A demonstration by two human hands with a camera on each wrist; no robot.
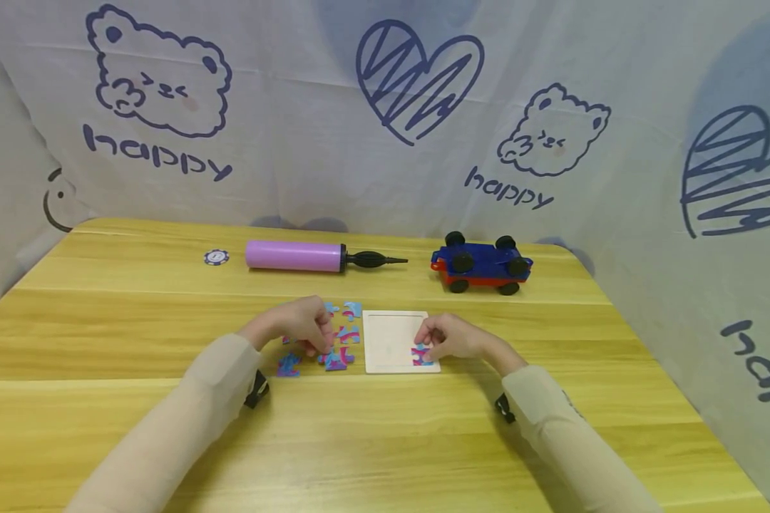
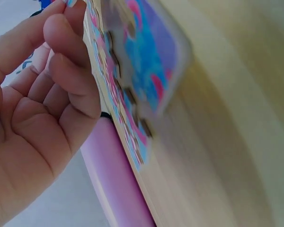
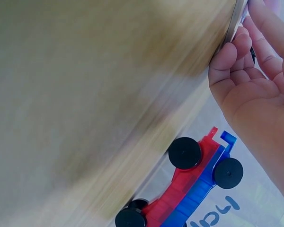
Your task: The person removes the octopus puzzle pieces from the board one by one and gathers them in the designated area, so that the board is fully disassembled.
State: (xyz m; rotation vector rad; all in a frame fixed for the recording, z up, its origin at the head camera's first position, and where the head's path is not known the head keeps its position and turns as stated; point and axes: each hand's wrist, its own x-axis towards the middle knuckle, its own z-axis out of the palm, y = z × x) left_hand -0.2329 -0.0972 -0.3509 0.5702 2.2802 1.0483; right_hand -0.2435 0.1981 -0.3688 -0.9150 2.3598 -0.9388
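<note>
My left hand [image 1: 308,324] is over a group of jigsaw pieces left of a pale square puzzle tray [image 1: 388,345]. Its thumb and index finger pinch a blue-and-pink jigsaw piece [image 1: 336,360] at the near side of the group; in the left wrist view the fingertips meet at the top edge, mostly cut off. My right hand [image 1: 452,336] holds another jigsaw piece [image 1: 419,355], pink, blue and purple, between thumb and index finger in the tray's near right corner. Loose pieces nearby include a blue-purple one [image 1: 289,365] and a pink-striped one [image 1: 348,333]; the left hand partly hides others.
Behind the pieces lies a purple hand pump [image 1: 295,256] with a black nozzle, beside a poker chip [image 1: 216,257]. A blue-and-red toy car [image 1: 481,263] lies wheels up at the back right. A printed white curtain [image 1: 321,164] hangs behind the wooden table [image 1: 385,442].
</note>
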